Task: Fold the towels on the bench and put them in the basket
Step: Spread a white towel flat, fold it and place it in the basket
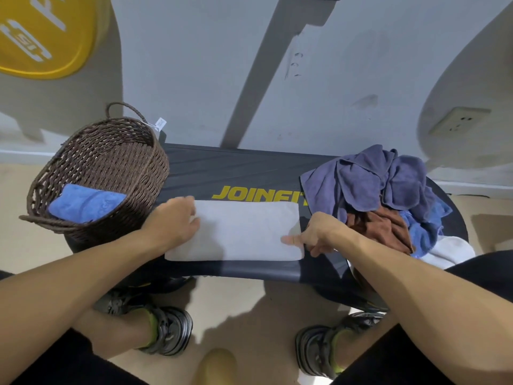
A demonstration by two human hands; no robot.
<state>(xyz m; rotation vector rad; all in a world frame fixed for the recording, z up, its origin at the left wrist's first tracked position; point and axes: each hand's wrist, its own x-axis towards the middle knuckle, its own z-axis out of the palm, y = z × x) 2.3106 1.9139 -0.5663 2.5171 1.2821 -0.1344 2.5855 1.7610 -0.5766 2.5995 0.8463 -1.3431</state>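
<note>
Your left hand (177, 220) presses flat, fingers loose, pinning the towel (236, 232) to the counter (244, 173) while your right hand (316, 234) pinches its corner to fold.

The scene is evenly and fairly brightly lit, with soft light from above and behind the camera; a broad shadow falls on the wall (277, 65) in large rounded patches at the left and right; the floor (236, 301) under the desk (236, 173) carries a soft-edged shadow; no harsh glare shows, though the pale towel (244, 232) looks washed out, with little texture visible; the wide-angle lens bends straight lines, so the desk bows and the forearms swell toward the lower corners; detail is slightly soft throughout, and softest at the frame's edges.
</note>
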